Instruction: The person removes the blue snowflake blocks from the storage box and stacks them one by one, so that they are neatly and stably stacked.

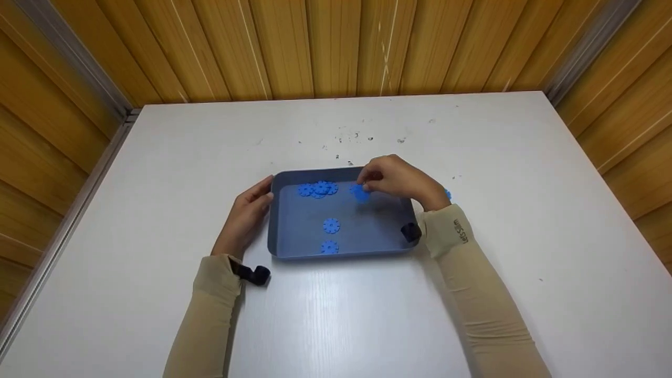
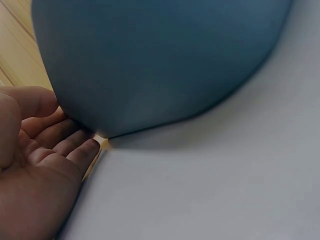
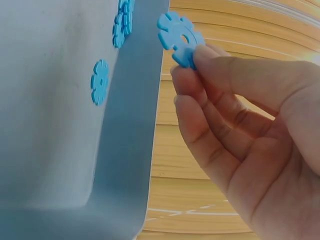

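Observation:
A grey-blue rectangular tray (image 1: 302,257) lies on the white table. My left hand (image 1: 245,215) is at its left end, thumb and fingertips touching the outer wall. In the left wrist view, the fingers of that hand (image 2: 47,145) are loosely bent against the tray's outside (image 2: 150,65). Over the far right part of the tray, my right hand (image 1: 396,178) pinches a blue notched disc (image 3: 177,37) between thumb and fingers. Another blue disc (image 3: 100,82) lies in the tray below. Several overlapping discs (image 1: 318,189) sit along the far wall, and two single ones (image 1: 331,226) lie nearer.
Part of another blue piece (image 1: 448,193) shows on the table beyond my right wrist. A black wrist camera (image 1: 257,275) sits on my left sleeve, another (image 1: 411,232) on the right. Wood-grain panels (image 1: 336,50) stand behind the table (image 1: 525,173).

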Demonstrator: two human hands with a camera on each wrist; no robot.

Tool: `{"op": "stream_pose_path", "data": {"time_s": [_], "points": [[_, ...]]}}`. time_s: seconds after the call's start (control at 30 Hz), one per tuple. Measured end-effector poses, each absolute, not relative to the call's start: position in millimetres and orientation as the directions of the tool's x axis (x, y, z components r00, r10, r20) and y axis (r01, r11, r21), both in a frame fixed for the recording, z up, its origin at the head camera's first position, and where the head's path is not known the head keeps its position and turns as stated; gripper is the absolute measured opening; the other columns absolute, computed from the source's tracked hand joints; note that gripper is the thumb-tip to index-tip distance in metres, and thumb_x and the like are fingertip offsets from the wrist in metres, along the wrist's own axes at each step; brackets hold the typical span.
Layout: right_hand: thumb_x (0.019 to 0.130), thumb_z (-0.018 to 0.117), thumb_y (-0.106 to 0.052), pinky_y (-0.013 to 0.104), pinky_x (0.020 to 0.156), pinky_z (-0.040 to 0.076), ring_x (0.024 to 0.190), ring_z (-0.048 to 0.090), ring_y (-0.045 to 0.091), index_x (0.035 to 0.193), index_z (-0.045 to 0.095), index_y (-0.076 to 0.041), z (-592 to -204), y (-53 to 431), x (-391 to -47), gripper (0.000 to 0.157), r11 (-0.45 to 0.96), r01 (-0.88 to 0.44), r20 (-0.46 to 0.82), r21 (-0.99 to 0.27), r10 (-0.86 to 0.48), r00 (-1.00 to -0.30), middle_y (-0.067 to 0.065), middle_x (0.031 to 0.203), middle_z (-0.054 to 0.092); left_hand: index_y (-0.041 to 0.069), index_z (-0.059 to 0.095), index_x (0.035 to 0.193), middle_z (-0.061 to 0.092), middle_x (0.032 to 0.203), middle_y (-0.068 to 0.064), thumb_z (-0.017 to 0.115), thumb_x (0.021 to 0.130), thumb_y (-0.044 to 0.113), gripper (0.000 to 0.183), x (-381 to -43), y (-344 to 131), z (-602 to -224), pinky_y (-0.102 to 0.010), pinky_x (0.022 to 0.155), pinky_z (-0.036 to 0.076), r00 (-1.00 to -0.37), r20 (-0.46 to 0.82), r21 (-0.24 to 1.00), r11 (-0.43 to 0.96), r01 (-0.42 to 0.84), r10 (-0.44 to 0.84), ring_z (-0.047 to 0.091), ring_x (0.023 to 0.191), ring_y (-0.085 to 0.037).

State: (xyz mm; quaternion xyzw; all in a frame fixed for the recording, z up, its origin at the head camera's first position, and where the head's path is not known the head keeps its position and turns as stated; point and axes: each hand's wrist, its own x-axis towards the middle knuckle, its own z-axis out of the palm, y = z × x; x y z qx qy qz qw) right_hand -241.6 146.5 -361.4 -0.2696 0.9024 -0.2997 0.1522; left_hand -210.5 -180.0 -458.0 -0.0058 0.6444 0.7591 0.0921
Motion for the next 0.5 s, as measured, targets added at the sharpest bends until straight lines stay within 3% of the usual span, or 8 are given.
{"op": "stream_pose_path", "data": {"time_s": [0.17, 0.5], "points": [[0.091, 0.064, -0.007, 0.037, 0.082, 0.053, 0.091, 0.063, 0.023, 0.107, 0.070, 0.000, -361.5, 155.8, -238.9, 0.018, 0.663, -0.361, -0.068, -0.656, -0.529, -0.846, 0.012, 0.103, 0.070, 0.007, 0.038, 0.147, 0.038, 0.153, -0.007, 0.047, 0.098, 0.005, 0.050, -210.3, -180.1, -457.7, -0.030, 0.118, 0.027, -0.984, -0.129, 0.976, -0.159, -0.148, 0.126, 0.032, 0.143, -0.015], [0.091, 0.065, -0.009, 0.036, 0.081, 0.053, 0.092, 0.060, 0.023, 0.108, 0.071, -0.005, -365.1, 178.4, -232.5, 0.019, 0.666, -0.300, 0.018, -0.683, -0.395, -0.918, 0.012, 0.107, 0.068, 0.007, 0.037, 0.147, 0.037, 0.154, -0.008, 0.047, 0.098, 0.004, 0.050, -210.3, -180.1, -457.7, -0.031, 0.119, 0.027, -0.984, -0.121, 0.977, -0.157, -0.141, 0.129, 0.031, 0.143, -0.015]]}}
